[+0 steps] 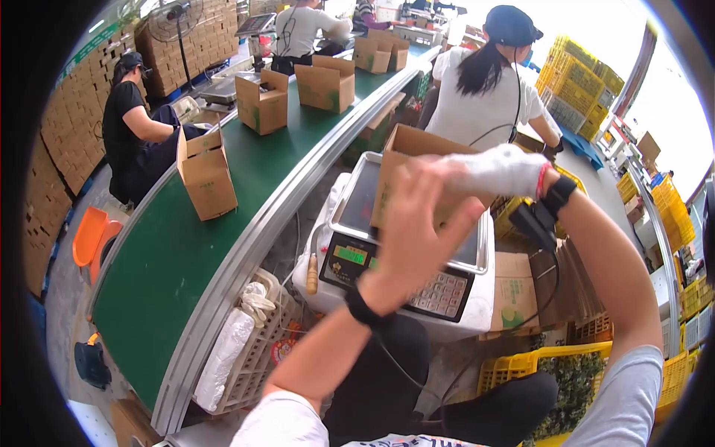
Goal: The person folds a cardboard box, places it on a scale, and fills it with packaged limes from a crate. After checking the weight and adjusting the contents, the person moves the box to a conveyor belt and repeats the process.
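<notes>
My left hand point(415, 235), bare and slightly blurred, is raised over the scale point(439, 287) with its thumb and fingers apart. Its fingertips overlap the end of my right hand point(497, 170), which wears a white glove. The gloved fingers are partly covered by the left hand and smeared, so their pose is unclear. Behind both hands an open cardboard box point(387, 179) stands on the scale's metal tray. The scale's display is lit green. Each wrist has a black band with a cable.
A green conveyor point(160, 272) on the left carries several open cardboard boxes point(208, 182). A white basket point(249, 357) holds gloves and a wrapped bundle. At lower right is a yellow crate point(514, 369) of dark green contents. Co-workers point(477, 82) sit ahead and across the conveyor.
</notes>
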